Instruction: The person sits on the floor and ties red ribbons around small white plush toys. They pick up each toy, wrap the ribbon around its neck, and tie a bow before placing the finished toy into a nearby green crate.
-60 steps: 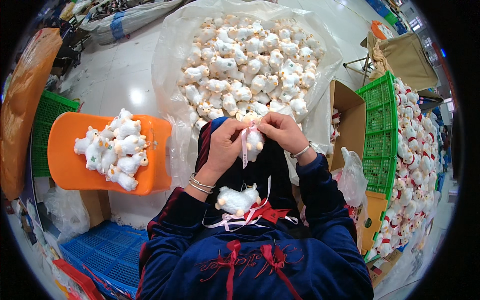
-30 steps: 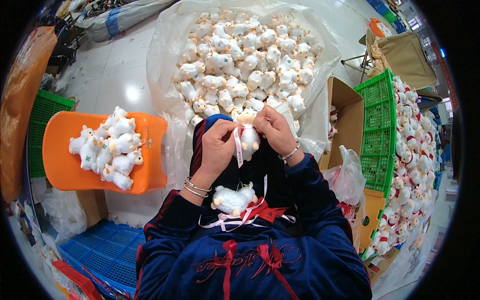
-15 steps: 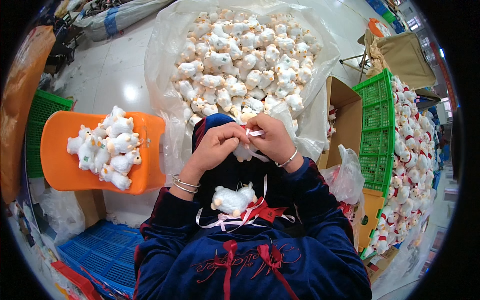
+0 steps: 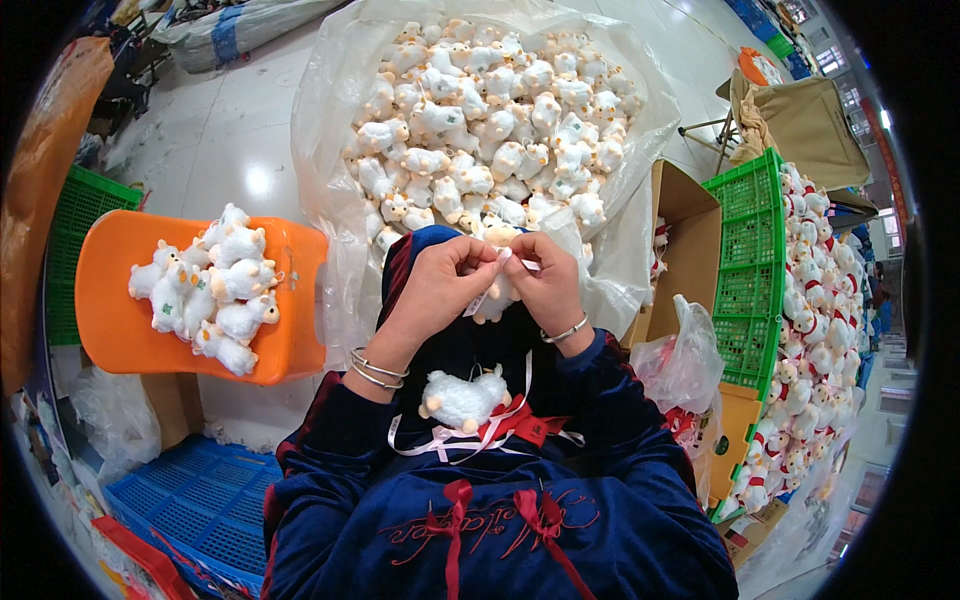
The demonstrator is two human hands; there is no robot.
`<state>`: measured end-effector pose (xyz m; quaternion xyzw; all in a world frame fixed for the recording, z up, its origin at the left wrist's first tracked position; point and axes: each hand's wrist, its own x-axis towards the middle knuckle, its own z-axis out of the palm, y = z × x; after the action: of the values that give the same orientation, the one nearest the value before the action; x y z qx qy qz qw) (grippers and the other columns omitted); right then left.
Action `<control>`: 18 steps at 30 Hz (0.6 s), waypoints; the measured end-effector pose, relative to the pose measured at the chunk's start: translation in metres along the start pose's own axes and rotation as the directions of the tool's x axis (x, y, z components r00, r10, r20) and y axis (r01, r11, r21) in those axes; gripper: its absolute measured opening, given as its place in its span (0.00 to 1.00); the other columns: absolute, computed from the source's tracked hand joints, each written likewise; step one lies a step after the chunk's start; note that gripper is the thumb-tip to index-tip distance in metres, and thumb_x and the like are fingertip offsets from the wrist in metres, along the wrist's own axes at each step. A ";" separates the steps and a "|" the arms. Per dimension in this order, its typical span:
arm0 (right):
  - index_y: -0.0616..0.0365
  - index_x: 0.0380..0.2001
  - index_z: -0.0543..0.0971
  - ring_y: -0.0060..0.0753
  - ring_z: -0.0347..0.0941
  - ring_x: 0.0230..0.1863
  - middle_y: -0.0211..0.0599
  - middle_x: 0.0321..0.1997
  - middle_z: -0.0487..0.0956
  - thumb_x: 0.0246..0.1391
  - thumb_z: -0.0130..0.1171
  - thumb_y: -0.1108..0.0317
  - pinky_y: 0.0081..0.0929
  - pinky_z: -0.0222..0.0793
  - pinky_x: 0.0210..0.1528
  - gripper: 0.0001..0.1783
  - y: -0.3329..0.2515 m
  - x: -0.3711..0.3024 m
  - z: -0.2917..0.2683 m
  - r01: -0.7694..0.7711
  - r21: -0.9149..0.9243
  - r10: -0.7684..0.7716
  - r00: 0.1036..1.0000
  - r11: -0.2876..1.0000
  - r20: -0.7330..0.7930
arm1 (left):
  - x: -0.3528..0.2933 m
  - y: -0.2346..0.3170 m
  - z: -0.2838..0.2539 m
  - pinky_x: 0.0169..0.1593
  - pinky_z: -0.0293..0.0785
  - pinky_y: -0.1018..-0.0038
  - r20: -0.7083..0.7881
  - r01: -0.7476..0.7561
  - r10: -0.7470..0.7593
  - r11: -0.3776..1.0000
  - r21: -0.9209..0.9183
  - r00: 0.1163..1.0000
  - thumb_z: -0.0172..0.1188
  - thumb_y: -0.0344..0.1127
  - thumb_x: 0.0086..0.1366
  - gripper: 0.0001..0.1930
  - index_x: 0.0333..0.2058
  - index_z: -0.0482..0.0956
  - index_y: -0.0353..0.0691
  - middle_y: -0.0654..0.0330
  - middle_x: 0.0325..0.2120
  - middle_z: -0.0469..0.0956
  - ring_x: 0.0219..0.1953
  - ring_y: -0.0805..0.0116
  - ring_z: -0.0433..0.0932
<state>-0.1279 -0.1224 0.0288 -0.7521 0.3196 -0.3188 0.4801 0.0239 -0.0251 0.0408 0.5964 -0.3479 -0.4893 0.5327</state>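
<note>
A small white plush sheep (image 4: 492,302) stands upright over my knees, partly hidden behind my fingers. Around its neck area runs a narrow white ribbon (image 4: 528,265). My left hand (image 4: 447,285) pinches the ribbon between thumb and fingertips, and my right hand (image 4: 548,285) pinches it just beside, the fingertips nearly touching. In my lap lies a second plush sheep (image 4: 463,400) on its side. Next to it are red fabric pieces (image 4: 535,429) and loose white and pink ribbons (image 4: 440,446).
Ahead, a clear plastic sheet (image 4: 325,130) holds a large heap of plush sheep (image 4: 500,130). An orange stool (image 4: 110,300) at left carries several more. To the right stand a cardboard box (image 4: 690,225) and a green crate (image 4: 745,270), beside sheep with red neckbands (image 4: 815,330). A blue crate (image 4: 200,505) is lower left.
My fingertips have shifted on the ribbon, and my right hand has moved slightly lower. Both hands stay at the sheep's neck. The whole view has tilted a little.
</note>
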 end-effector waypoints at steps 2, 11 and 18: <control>0.63 0.33 0.79 0.25 0.75 0.29 0.35 0.28 0.79 0.55 0.64 0.72 0.23 0.71 0.33 0.06 0.004 0.000 -0.001 -0.004 -0.003 0.004 1.000 1.000 0.006 | 0.000 0.000 0.001 0.35 0.73 0.84 -0.013 0.007 -0.007 1.000 0.006 1.000 0.65 0.33 0.66 0.09 0.40 0.82 0.33 0.66 0.31 0.81 0.31 0.83 0.77; 0.66 0.35 0.80 0.17 0.71 0.30 0.31 0.28 0.79 0.60 0.61 0.69 0.20 0.69 0.33 0.09 -0.015 0.012 -0.019 -0.180 0.046 0.169 0.970 0.983 0.177 | 0.005 0.002 0.009 0.31 0.70 0.82 -0.060 -0.107 0.118 0.981 0.161 0.991 0.66 0.33 0.64 0.08 0.36 0.83 0.33 0.66 0.27 0.78 0.27 0.82 0.74; 0.65 0.36 0.81 0.15 0.70 0.30 0.27 0.28 0.79 0.62 0.61 0.67 0.18 0.68 0.33 0.10 -0.012 0.009 -0.016 -0.152 0.082 0.139 0.980 0.985 0.145 | 0.005 -0.003 0.017 0.33 0.71 0.79 -0.116 -0.214 0.233 0.965 0.152 0.966 0.64 0.31 0.64 0.07 0.37 0.84 0.33 0.62 0.29 0.78 0.27 0.78 0.75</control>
<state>-0.1329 -0.1332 0.0470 -0.7240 0.3245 -0.2440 0.5577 0.0087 -0.0341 0.0376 0.6200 -0.4100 -0.3599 0.5638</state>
